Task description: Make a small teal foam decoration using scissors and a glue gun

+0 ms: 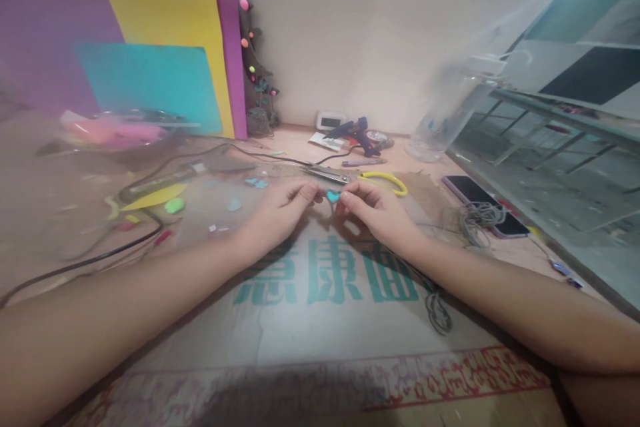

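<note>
A small teal heart-shaped piece (333,197) is held up between my two hands, above the printed sheet. My right hand (373,207) is closed in a pinch, its thumb tip at the heart's right edge. My left hand (287,210) is also pinched shut just left of the heart; whatever its fingertips grip is too small to make out. A thin, dull strand hangs below the heart. Right behind my fingers lie scissors (383,181) with yellow handles, their blades pointing left.
A dark glue gun (357,133) and a small white digital display (331,121) stand at the back. At right lie a phone (480,203) and coiled cord (483,217). Teal scraps (235,204), a yellow piece (155,197) and a black cable (100,271) lie left. A clear bottle (445,110) stands back right.
</note>
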Motion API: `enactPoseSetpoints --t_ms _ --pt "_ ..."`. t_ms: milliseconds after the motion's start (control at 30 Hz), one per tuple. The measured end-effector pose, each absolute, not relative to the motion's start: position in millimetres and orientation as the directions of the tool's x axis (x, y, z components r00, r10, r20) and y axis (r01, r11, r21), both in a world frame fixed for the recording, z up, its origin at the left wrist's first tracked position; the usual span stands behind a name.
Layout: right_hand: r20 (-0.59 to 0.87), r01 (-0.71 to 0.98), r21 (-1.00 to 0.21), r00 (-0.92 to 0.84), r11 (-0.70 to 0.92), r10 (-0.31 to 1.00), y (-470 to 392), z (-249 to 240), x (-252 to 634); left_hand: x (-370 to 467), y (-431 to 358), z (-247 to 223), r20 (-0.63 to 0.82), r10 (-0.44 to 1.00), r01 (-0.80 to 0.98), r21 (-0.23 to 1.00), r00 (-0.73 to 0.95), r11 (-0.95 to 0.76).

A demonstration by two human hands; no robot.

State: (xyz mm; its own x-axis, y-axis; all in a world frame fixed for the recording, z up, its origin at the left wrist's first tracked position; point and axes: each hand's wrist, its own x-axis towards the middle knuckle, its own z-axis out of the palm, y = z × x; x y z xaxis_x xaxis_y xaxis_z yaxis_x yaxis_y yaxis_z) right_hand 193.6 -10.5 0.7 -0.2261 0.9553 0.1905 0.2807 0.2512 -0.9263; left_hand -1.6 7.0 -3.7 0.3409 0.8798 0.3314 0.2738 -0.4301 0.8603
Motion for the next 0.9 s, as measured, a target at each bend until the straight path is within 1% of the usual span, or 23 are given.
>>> enactPoseSetpoints --t_ms 67,133,300,400,500,600,700,767,900 --pt "0.173 0.291 -0.927 -0.223 0.235 0.959 -10.9 1.5 193.6 -1.6 7.2 -4.7 0.305 0.900 0.220 0.898 0.311 -0.380" --pt "0.175 0.307 -0.920 -0.233 0.243 0.957 -11.5 2.0 193.7 -1.6 7.1 -4.2 0.295 0.905 0.210 0.906 0.306 -0.366" --pt "0.201 0.367 -0.881 -0.277 0.297 0.940 -12.1 0.7 194.1 -0.5 6.1 0.1 0.287 0.881 0.322 0.851 0.376 -0.414" --pt "0.202 0.361 -0.885 -0.273 0.295 0.941 -12.1 1.8 193.8 0.0 6.0 -0.1 0.290 0.882 0.326 0.849 0.371 -0.417" --pt "0.171 0.306 -0.919 -0.261 0.250 0.950 -12.2 5.7 192.7 0.0 6.5 -1.9 0.293 0.890 0.305 0.863 0.349 -0.404" --pt "0.059 0.246 -0.960 -0.294 0.135 0.954 -12.6 7.5 190.6 -0.5 6.5 -3.1 0.321 0.890 0.284 0.864 0.325 -0.415" --pt "-0.036 0.176 -0.984 -0.364 0.030 0.931 -13.9 5.2 188.2 -1.1 5.9 -3.2 0.349 0.881 0.305 0.842 0.319 -0.444" --pt "-0.049 0.157 -0.987 -0.385 0.013 0.921 -15.5 4.1 187.1 -1.3 5.5 -3.0 0.356 0.881 0.332 0.828 0.312 -0.452" --pt "0.002 0.185 -0.980 -0.341 0.069 0.940 -19.2 7.0 186.7 -1.6 5.4 -2.9 0.365 0.876 0.370 0.803 0.314 -0.468"
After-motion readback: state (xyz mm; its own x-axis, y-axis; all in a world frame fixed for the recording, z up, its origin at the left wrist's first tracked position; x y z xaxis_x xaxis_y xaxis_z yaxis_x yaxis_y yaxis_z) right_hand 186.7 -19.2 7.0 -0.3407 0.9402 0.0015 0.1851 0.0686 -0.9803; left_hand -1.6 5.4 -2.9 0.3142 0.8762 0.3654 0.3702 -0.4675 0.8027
